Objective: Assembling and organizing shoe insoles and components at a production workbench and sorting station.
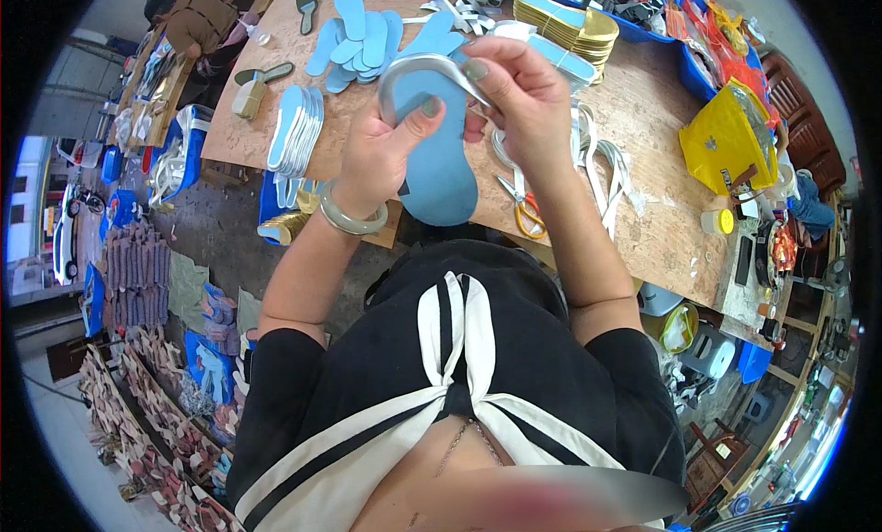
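left hand (pixel 390 146) grips blue insole (pixel 439 155) | right hand (pixel 519 96) pinches grey strap (pixel 424 70) onto it | scissors (pixel 522 206) lie on bench (pixel 643 174)

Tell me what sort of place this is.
Likely a small shoe or sandal workshop. Both hands, left hand and right hand, fit a silver strap on a blue insole; more insoles and scissors lie on the worktable.

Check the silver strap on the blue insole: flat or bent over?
Bent over. The silver strap arches across the top of the blue insole, pinched by the left hand and right hand.
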A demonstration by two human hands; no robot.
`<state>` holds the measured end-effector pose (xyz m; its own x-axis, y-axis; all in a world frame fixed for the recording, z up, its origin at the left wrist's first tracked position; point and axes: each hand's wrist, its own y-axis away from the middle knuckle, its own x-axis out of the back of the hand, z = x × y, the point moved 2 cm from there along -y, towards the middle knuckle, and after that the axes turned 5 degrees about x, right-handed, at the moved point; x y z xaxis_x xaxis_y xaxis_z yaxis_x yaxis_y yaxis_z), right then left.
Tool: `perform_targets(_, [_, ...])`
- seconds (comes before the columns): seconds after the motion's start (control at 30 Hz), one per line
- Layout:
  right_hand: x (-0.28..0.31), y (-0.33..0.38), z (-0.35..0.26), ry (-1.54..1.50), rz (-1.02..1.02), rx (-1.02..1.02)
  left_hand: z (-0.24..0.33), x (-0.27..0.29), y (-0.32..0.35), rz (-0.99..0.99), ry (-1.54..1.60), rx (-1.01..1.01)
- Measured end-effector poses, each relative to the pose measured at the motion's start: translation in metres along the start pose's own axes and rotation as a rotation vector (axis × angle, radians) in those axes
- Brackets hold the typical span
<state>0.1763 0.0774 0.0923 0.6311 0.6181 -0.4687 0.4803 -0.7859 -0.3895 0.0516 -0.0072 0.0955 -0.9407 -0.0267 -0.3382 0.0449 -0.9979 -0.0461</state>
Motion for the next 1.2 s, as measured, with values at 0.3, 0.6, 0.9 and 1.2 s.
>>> perform_targets(0.3, [0.010,0.033,0.028,0.408,0.144,0.033,-0.016,0.000,-0.010,0.151,0.056,-0.202])
perform_targets(0.6, [0.021,0.044,0.055,0.447,0.102,-0.072,-0.034,0.014,-0.010,0.153,-0.029,-0.124])
perform_targets(0.9, [0.032,0.045,0.055,0.448,0.026,-0.032,-0.024,0.019,-0.010,0.247,0.043,-0.108])
perform_targets(1.2, [0.038,0.050,0.054,0.506,0.001,-0.267,-0.026,0.015,-0.012,0.199,-0.035,-0.180])
